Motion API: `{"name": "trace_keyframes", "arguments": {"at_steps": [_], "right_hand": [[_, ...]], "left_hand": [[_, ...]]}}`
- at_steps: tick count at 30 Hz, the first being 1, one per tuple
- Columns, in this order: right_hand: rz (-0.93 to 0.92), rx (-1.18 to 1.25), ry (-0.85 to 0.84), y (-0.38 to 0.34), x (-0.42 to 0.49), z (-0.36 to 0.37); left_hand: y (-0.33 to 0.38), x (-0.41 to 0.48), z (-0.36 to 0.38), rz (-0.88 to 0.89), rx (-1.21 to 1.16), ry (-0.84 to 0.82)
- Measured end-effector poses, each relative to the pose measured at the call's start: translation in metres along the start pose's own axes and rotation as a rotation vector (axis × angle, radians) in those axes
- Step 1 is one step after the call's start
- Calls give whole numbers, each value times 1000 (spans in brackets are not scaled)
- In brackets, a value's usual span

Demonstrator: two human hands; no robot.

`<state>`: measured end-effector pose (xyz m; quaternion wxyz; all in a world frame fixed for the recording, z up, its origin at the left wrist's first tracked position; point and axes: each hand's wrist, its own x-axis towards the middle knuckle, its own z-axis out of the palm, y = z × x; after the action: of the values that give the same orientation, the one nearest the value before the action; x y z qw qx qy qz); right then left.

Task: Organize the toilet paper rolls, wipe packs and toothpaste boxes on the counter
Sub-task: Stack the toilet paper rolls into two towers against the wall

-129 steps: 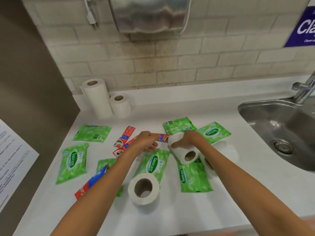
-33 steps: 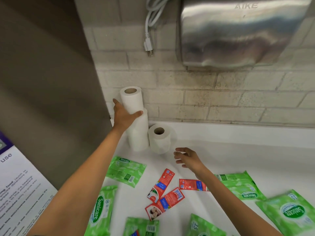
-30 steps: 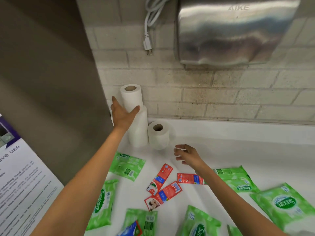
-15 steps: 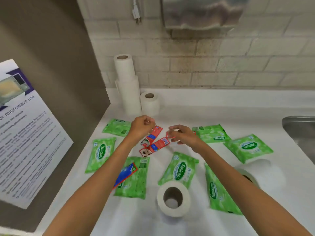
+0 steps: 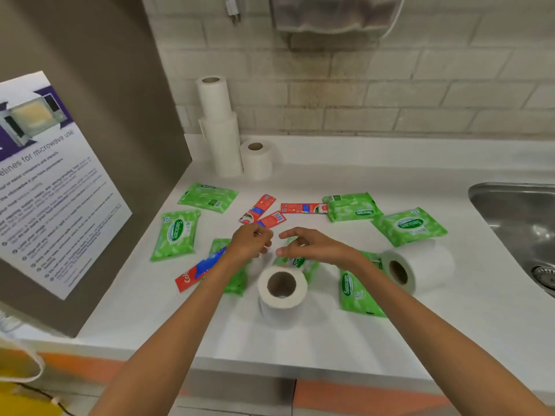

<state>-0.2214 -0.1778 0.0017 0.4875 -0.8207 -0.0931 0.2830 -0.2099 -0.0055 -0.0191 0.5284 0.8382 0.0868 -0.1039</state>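
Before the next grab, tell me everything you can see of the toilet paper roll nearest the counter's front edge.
The nearest toilet paper roll is white, soft-looking paper wound on a brown cardboard core, seemingly nearly full. It stands on end on the white counter, its open core facing up toward the camera. It sits just below the left hand and right hand, which hover above without touching it. Its far side overlaps a green wipe pack; whether they touch is unclear.

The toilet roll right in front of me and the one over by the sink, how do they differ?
The front roll stands on end, core hole facing up; the sink-side roll lies on its side, hole facing sideways. The front roll sits between both forearms; the sink-side roll is outside the right forearm. Both are white and loose on the counter.
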Motion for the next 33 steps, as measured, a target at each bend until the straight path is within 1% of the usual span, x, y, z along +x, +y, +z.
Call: {"name": "trace_keyframes", "arguments": {"at_steps": [5, 11, 17, 22, 24, 26, 30, 33], "right_hand": [[-23, -190, -93, 15, -20, 21], [-180, -325, -47, 26, -30, 40], [-242, -309, 41, 35, -30, 45], [-216, -203, 123, 35, -26, 38], [-178, -114, 162, 30, -24, 29], [-150, -45, 177, 23, -21, 19], [-111, 11, 161, 9, -12, 2], [-100, -11, 143, -1, -1, -6]], "left_hand": [[-9, -23, 5, -27, -95, 54], [-24, -48, 7, -75, -202, 146], [-32, -67, 7, -109, -243, 200], [-34, -75, 7, -73, -346, 238], [-30, -78, 4, -56, -394, 224], [-28, -80, 2, 2, -382, 177], [-23, -75, 4, 125, -181, 1], [-18, -61, 10, 185, -89, 10]]}}
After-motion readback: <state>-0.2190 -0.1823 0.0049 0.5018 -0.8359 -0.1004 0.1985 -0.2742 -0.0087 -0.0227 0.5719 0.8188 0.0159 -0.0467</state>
